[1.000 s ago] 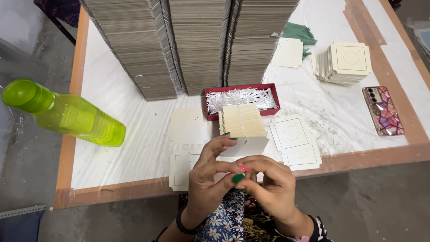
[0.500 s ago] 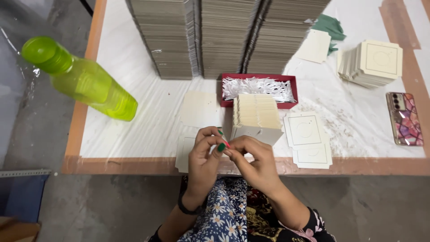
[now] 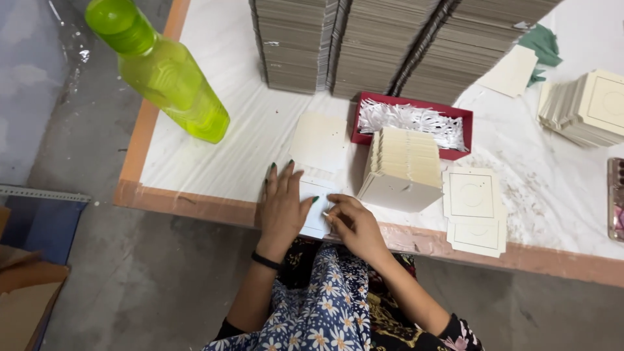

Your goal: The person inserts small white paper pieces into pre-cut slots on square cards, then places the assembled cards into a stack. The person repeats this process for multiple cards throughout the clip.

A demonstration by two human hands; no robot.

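Both hands, left hand (image 3: pixel 283 207) and right hand (image 3: pixel 351 221), on a white card (image 3: pixel 316 209).

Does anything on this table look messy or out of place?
Yes. The tall card stacks at the back lean sideways, and pale scraps lie scattered on the white table cover right of the red tray.

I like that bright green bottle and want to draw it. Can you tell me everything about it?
The green bottle is see-through plastic in a bright lime colour, with a round cap of the same green and flat, squarish sides. It stands at the far left edge of the white-covered table, near the orange border. It looks tilted only because the camera looks down on it. Nothing touches it; both hands are away from it.
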